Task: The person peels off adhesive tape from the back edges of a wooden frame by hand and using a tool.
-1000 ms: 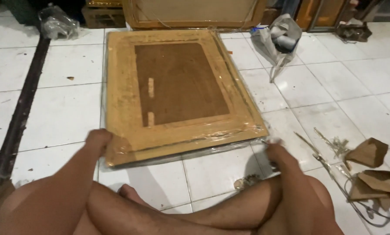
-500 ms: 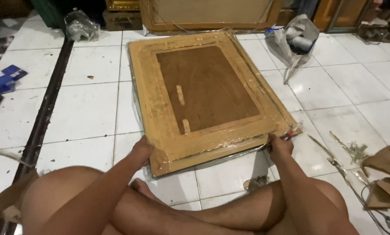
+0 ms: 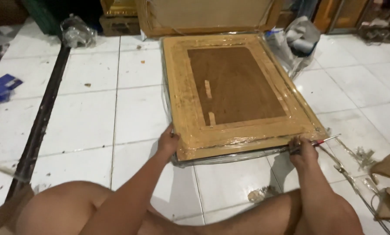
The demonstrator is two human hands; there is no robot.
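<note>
- Lying flat on glossy white floor tiles (image 3: 95, 117), back up, the frame (image 3: 234, 93) is rectangular golden wood with a brown board panel, shrink-wrapped in wrinkled clear film.
- Since half a second ago, the frame has turned straighter.
- Left hand (image 3: 168, 141) grasps the frame's near left corner.
- Right hand (image 3: 303, 150), at its near right corner, clenches a thin metal tool (image 3: 323, 140).
</note>
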